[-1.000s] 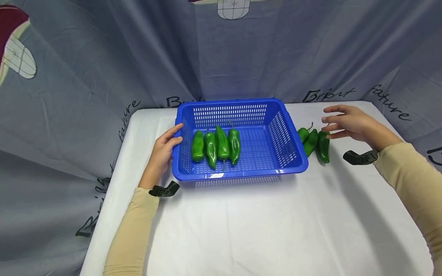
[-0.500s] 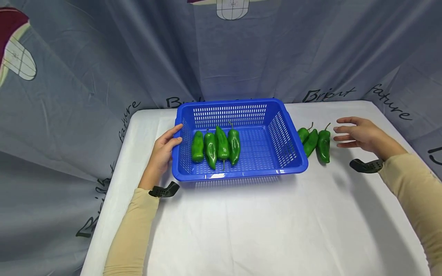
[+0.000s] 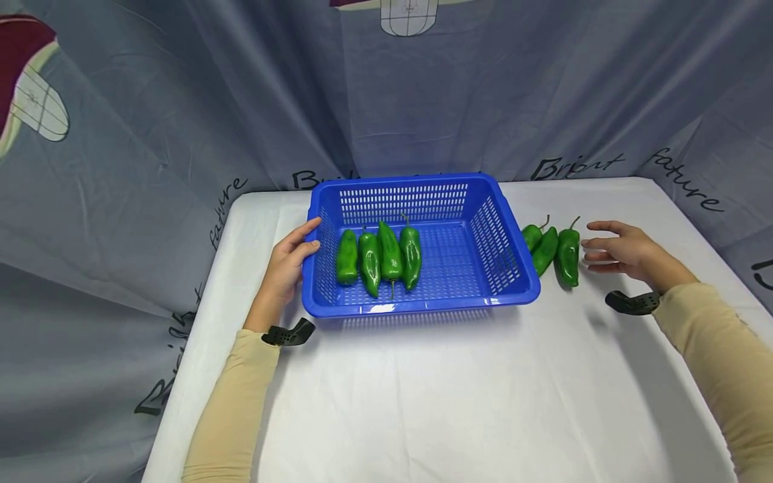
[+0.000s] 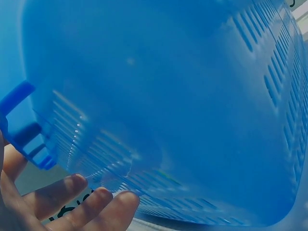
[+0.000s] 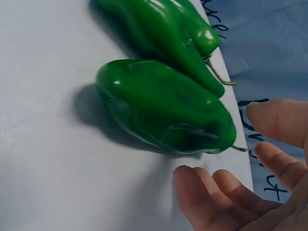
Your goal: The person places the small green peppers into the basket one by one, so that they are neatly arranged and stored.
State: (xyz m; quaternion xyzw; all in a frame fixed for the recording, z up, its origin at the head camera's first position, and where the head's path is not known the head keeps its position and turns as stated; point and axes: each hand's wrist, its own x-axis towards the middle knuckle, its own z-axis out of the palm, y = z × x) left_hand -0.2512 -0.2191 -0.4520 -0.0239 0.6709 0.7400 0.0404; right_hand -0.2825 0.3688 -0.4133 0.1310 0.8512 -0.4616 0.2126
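My left hand (image 3: 282, 268) grips the left rim of a blue plastic basket (image 3: 423, 309), its thumb and a finger over the edge. In the left wrist view, other fingers (image 4: 122, 207) lie along the outer slotted wall. Several green peppers (image 3: 390, 251) lie side by side in the basket's left half. To the right of the basket, my right hand (image 3: 622, 251) hovers with spread, slightly bent fingers and holds nothing. Its fingertips are just right of the nearest green pepper (image 3: 568, 258). Two more green peppers (image 3: 545, 251) lie between that one and the basket, one partly hidden by the rim.
A white cloth (image 3: 459, 396) covers the table beneath everything. Grey curtains (image 3: 417, 100) with black handwriting hang behind and at both sides. Black wrist cameras (image 3: 288, 332) sit at both wrists.
My right hand has come down from above the rightmost pepper to its right side, toward the table. The left hand, the basket and the peppers have stayed in place.
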